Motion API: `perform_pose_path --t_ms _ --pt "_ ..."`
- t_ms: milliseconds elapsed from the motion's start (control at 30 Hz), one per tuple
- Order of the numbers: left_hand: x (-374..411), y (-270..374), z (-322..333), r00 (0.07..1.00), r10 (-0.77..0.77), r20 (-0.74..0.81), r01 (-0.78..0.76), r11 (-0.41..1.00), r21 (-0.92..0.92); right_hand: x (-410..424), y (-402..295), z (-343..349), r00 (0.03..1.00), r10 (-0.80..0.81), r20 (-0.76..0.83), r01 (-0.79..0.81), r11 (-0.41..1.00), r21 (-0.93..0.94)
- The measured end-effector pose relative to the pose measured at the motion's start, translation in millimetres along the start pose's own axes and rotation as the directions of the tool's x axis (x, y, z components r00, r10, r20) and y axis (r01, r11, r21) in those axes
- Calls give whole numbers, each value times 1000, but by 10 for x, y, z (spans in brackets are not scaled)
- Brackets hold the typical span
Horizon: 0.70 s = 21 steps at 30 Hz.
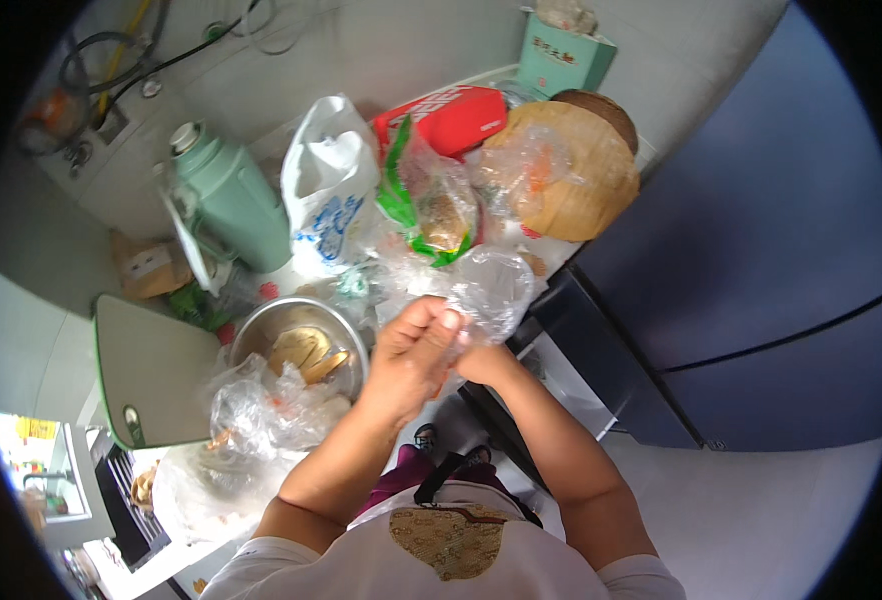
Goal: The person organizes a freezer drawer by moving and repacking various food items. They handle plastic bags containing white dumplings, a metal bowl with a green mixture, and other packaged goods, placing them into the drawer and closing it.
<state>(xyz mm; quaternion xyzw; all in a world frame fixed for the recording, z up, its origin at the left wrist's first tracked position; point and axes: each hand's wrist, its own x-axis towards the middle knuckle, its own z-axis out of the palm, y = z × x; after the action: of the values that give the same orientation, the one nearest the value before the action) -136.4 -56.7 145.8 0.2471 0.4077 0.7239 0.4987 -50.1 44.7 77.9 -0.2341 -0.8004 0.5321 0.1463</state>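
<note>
My left hand point(414, 356) pinches a crumpled clear plastic bag point(495, 289) between thumb and fingers, over the front of the cluttered counter. Just to its right and lower, my right hand point(486, 365) is at the bag's lower end; its fingertips are partly hidden, but they look closed on the plastic. A small orange-red patch shows beneath the hands. Left of my left hand stands a stainless steel bowl point(358, 337) with pale yellowish pieces point(302, 349) inside. Another crumpled clear bag point(279, 405) leans against the bowl's near side.
Behind my hands stand a white plastic bag point(332, 187), a green-edged food bag point(441, 202), a red box point(448, 120) and a round wooden board point(591, 172). Leftward are a green thermos jug point(234, 199) and an upright cutting board point(155, 375). An open drawer point(572, 382) and blue refrigerator point(748, 247) lie right.
</note>
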Motion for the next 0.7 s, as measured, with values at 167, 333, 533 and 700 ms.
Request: perform_pose_path --t_ms 167,333,533,700 --pt "-217 111 -121 987 105 -124 -102 994 31 42 -214 382 804 -300 -513 447 874 189" --pt "-232 392 -283 920 306 -245 -317 949 -4 264 -226 530 990 -104 95 72 955 289" --pt "-284 595 -756 799 421 -430 -494 867 -69 418 -365 885 876 299 379 47 729 -683" --pt "-422 629 -1170 788 421 -449 -527 839 -139 530 -369 1191 891 307 335 89 605 -791"
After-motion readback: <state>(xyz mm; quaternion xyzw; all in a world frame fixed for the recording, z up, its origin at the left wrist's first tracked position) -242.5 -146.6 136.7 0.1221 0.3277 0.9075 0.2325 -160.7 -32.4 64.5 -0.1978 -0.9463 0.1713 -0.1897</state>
